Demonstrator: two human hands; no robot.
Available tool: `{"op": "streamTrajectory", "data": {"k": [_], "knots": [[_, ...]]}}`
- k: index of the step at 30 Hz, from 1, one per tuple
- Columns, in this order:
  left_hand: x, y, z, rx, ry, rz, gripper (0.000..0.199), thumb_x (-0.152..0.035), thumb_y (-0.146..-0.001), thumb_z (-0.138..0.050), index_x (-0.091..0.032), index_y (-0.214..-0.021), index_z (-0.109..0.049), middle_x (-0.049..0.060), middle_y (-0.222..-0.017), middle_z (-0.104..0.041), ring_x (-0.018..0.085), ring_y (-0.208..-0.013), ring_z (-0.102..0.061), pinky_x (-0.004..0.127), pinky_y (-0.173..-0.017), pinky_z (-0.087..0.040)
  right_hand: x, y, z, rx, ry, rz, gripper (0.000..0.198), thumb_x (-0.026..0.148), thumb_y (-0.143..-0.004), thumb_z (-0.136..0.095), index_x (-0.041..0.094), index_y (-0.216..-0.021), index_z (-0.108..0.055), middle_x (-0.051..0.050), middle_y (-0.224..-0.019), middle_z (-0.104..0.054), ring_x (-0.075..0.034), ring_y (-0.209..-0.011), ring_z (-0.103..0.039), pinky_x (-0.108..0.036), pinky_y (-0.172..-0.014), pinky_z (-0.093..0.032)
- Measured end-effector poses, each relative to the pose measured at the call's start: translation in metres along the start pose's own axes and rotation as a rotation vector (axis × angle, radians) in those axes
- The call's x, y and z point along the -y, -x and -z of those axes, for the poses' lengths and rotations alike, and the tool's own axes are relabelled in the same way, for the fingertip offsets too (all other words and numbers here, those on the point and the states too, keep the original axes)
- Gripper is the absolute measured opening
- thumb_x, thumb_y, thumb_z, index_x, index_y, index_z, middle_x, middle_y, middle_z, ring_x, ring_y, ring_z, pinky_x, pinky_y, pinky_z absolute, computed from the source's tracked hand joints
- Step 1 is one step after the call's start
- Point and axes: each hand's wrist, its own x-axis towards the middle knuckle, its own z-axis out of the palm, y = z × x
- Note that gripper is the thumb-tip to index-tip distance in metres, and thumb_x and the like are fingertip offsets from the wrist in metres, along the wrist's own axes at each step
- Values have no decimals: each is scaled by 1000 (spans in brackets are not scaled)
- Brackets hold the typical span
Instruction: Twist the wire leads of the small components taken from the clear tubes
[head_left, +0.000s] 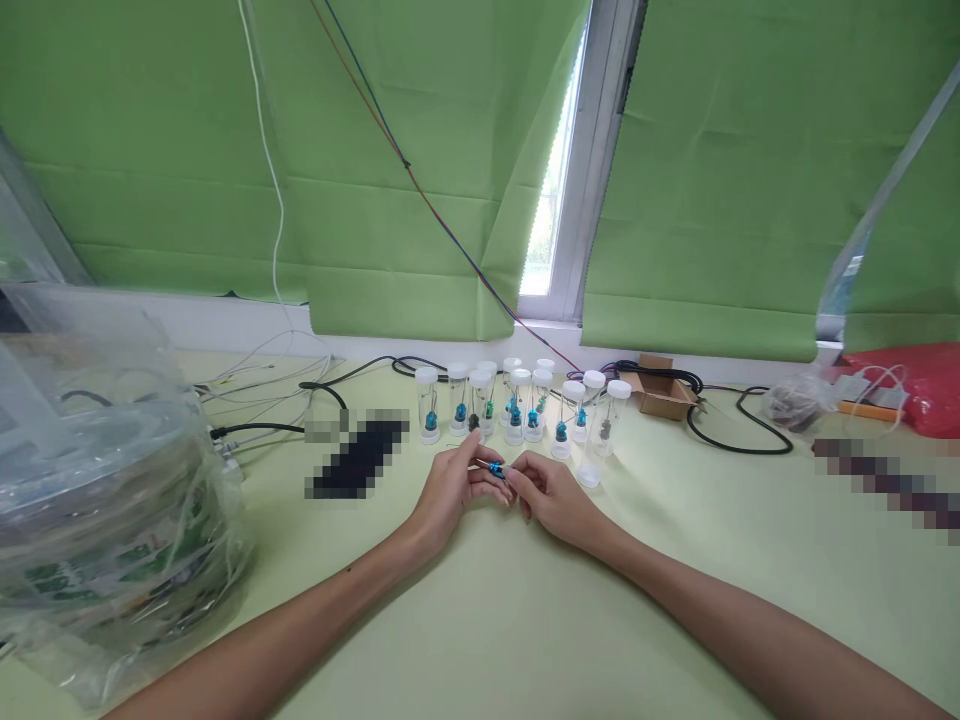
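Between both hands, over the pale yellow-green table (555,620), is a small shiny blue piece (496,468), with what looks like a thin stem. My left hand (452,487) has it at its curled fingers, thumb raised above. The bent fingertips of my right hand (553,492) pinch its near right end. Its exact kind is too small to make out. Just behind the hands stand several clear tubes with white caps (427,405), most holding a similar blue, green or dark piece on a thin stem. Nearest my right hand is the clear base of a tube (590,472).
On the left, a large spool-like bundle (112,520) sits in clear plastic. Black cables (405,363) run along the back, beside a small open cardboard box (664,388). A red bag (930,390) lies far right. Green blinds (420,200) hang behind, and pixelated dark patches cover two spots.
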Motion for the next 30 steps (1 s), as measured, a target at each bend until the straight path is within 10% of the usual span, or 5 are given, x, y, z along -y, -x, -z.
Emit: {"op": "streamTrajectory", "data": {"k": [30], "knots": [[4, 0, 2, 23, -273, -106, 23, -37, -76, -68, -15, -78, -65, 3, -65, -66, 18, -60, -65, 30, -65, -53, -2, 0, -1, -59, 20, 25, 35, 50, -93, -43, 21, -75, -50, 2, -63, -56, -11, -46, -48, -26, -48, -39]]}}
